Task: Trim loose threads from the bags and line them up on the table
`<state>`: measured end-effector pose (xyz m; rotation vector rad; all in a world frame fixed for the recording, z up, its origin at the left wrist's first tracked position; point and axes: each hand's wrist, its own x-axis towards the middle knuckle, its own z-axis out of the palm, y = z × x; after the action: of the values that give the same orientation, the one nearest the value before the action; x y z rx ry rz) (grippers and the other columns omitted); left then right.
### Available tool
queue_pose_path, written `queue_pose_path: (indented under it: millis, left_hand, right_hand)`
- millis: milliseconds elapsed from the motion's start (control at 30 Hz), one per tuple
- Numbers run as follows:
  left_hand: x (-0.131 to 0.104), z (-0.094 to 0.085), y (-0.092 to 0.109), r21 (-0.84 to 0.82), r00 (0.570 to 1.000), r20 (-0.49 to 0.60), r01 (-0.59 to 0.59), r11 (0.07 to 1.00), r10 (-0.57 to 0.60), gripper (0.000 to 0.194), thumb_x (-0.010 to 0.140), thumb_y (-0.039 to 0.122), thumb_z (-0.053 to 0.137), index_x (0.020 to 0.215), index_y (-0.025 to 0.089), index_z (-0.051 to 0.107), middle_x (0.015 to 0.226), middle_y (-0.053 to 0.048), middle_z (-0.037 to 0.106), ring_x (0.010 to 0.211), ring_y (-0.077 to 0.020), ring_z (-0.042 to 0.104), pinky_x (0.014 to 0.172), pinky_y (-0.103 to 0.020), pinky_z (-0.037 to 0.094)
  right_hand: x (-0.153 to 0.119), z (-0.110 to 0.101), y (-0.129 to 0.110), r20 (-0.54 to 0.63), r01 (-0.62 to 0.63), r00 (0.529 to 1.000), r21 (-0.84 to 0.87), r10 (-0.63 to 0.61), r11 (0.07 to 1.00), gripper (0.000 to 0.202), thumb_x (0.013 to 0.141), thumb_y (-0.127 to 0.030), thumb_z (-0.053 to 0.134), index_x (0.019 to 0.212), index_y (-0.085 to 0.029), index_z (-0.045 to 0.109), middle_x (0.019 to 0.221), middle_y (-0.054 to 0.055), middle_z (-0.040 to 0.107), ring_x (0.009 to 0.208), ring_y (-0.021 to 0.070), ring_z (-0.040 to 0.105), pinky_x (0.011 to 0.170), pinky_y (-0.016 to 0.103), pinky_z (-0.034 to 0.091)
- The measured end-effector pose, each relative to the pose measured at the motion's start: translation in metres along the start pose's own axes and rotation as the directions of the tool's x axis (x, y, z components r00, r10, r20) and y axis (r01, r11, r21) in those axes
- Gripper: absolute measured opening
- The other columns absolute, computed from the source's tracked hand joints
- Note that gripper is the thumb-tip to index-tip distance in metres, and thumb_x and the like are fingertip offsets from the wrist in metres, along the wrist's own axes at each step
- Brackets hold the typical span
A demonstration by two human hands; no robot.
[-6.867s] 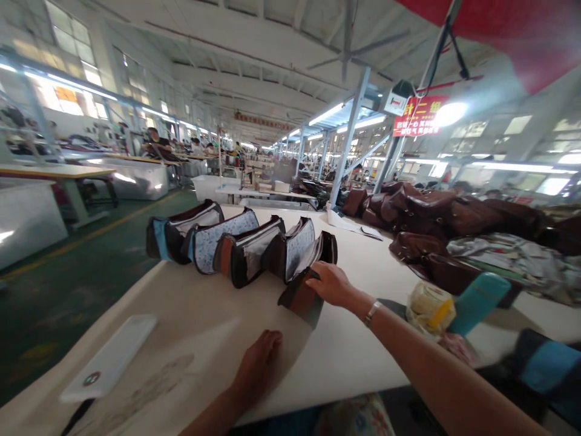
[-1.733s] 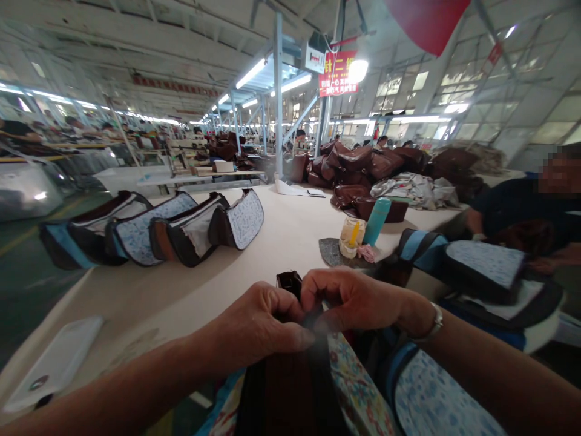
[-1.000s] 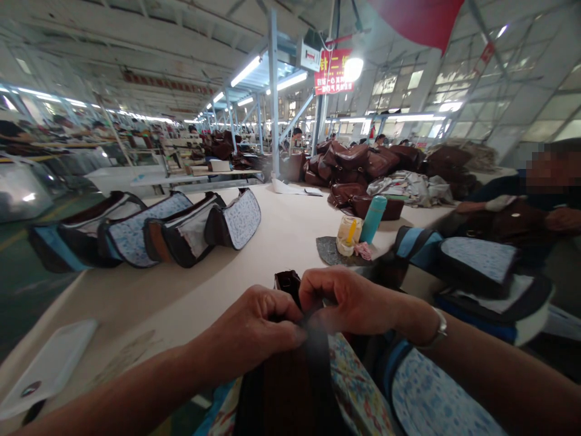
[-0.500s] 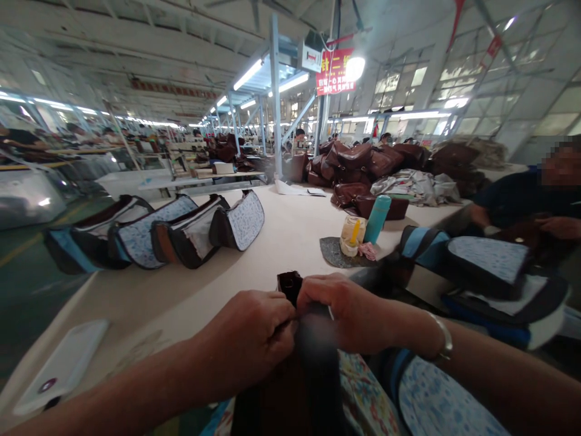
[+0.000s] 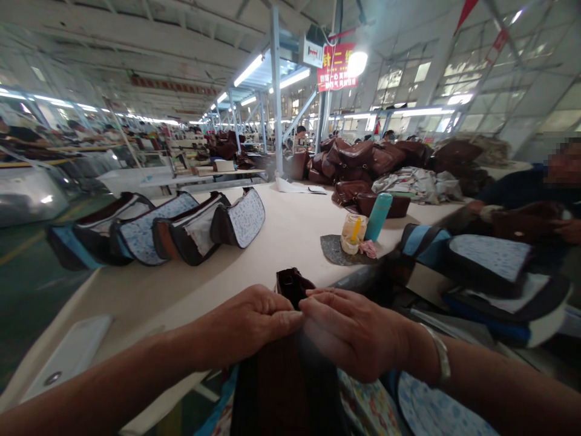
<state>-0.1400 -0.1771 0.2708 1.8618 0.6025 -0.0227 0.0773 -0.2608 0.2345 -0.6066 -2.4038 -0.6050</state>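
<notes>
1. Hands: two, both the person's own, meeting at the near table edge. Left hand (image 5: 247,324) and right hand (image 5: 351,330) each pinch the top of one dark brown bag (image 5: 290,375), fingertips almost touching each other.
2. Grip: left fingers (image 5: 284,319) clenched on the bag's upper edge; right fingers (image 5: 318,309) grasping the same edge from the other side. One silver bracelet (image 5: 440,363) on the right wrist.
3. Bag sits in the person's lap against the table edge, upright, its brown end tab (image 5: 290,283) sticking up between the two hands.
4. Table (image 5: 290,230): one long pale worktop.
5. Row of finished bags (image 5: 158,230) on the left part of the table, leaning on one another; about five or six, exact count unclear where they overlap. Some show blue-patterned panels, some grey.
6. One white tray (image 5: 68,357) at the near left corner.
7. One teal bottle (image 5: 377,217) standing upright, just beside one small yellowish jar (image 5: 351,233); both by a grey pad (image 5: 336,251).
8. Pile of brown bags (image 5: 372,163) at the far end, too many to count.
9. Stack of blue-patterned bags (image 5: 485,266) on the right, at least two.
10. One co-worker (image 5: 526,200) in dark clothing at the far right, their hands on a brown piece (image 5: 521,221).
</notes>
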Motion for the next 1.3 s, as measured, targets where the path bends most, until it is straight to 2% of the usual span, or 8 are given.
queue_pose_path:
  millis: [100,167,300,467,700,933,1100,1300]
  left_hand:
    - [0.001,0.002,-0.003,0.016,0.999,0.052,-0.015,1.000,0.014,0.045,0.094,0.056,0.052,0.071,0.017,0.046,0.066,0.005,0.030,0.061,-0.0103,0.025,0.052,-0.027,0.021]
    - [0.000,0.005,-0.003,0.050,0.999,0.037,-0.027,0.998,0.025,0.042,0.094,0.053,0.052,0.072,0.017,0.049,0.067,0.005,0.033,0.061,-0.0103,0.028,0.052,-0.026,0.022]
    - [-0.002,0.010,0.003,0.201,0.995,-0.029,-0.093,0.975,0.101,0.036,0.096,0.042,0.051,0.071,0.016,0.051,0.069,0.005,0.038,0.064,-0.0099,0.035,0.056,-0.024,0.029]
    - [-0.002,0.013,0.010,0.367,0.960,-0.056,-0.235,0.900,0.273,0.034,0.098,0.031,0.048,0.068,0.017,0.044,0.067,0.005,0.041,0.064,-0.0086,0.037,0.059,-0.021,0.031]
    - [-0.007,0.017,0.004,0.412,0.952,-0.080,-0.239,0.879,0.296,0.037,0.100,0.037,0.046,0.069,0.017,0.043,0.067,0.005,0.042,0.063,-0.0086,0.037,0.059,-0.022,0.031]
    - [-0.004,0.006,-0.002,0.318,0.969,-0.028,-0.224,0.921,0.245,0.042,0.101,0.047,0.044,0.072,0.017,0.047,0.071,0.005,0.042,0.067,-0.0096,0.039,0.062,-0.022,0.032]
    - [-0.003,0.004,-0.001,0.319,0.980,-0.050,-0.167,0.933,0.192,0.044,0.100,0.049,0.045,0.070,0.017,0.047,0.070,0.004,0.042,0.067,-0.0098,0.038,0.061,-0.023,0.032]
    - [-0.005,0.005,-0.001,0.275,0.973,-0.072,-0.193,0.942,0.220,0.042,0.098,0.045,0.050,0.067,0.017,0.044,0.068,0.005,0.040,0.063,-0.0091,0.036,0.057,-0.022,0.030]
  right_hand:
    - [-0.008,0.005,-0.006,-0.075,-0.001,0.997,0.017,0.002,1.000,0.024,0.096,-0.009,0.038,0.099,-0.007,0.062,0.105,0.017,0.066,0.097,0.0250,0.063,0.093,0.039,0.055]
    - [-0.011,0.008,-0.010,-0.103,-0.144,0.981,0.177,0.164,0.974,0.021,0.096,-0.009,0.039,0.103,-0.008,0.059,0.107,0.016,0.066,0.103,0.0228,0.062,0.092,0.034,0.055]
    - [-0.006,0.000,-0.004,0.063,-0.443,0.856,0.598,0.513,0.667,0.015,0.099,-0.014,0.043,0.106,-0.014,0.056,0.107,0.011,0.064,0.102,0.0156,0.060,0.091,0.028,0.051]
    - [0.016,-0.017,0.024,0.415,-0.492,0.870,0.678,0.267,0.547,0.019,0.101,-0.021,0.046,0.091,-0.015,0.060,0.093,0.007,0.060,0.089,0.0151,0.055,0.083,0.028,0.047]
    - [0.018,-0.009,0.028,0.400,-0.452,0.892,0.772,0.211,0.447,0.021,0.096,-0.022,0.056,0.076,-0.015,0.056,0.075,-0.001,0.050,0.072,0.0106,0.047,0.070,0.023,0.040]
    - [0.006,-0.017,0.049,0.597,-0.637,0.763,0.759,0.248,0.133,0.036,0.106,-0.037,0.040,0.109,-0.012,0.066,0.104,0.007,0.065,0.095,0.0145,0.059,0.088,0.027,0.046]
    - [0.010,-0.011,0.061,0.656,-0.675,0.738,0.720,0.158,0.163,0.035,0.102,-0.039,0.049,0.110,-0.011,0.068,0.097,0.004,0.065,0.087,0.0123,0.057,0.082,0.024,0.045]
    - [0.016,0.002,0.061,0.572,-0.569,0.817,0.781,0.074,0.257,0.022,0.095,-0.026,0.060,0.093,-0.006,0.069,0.084,0.002,0.060,0.079,0.0117,0.054,0.076,0.024,0.045]
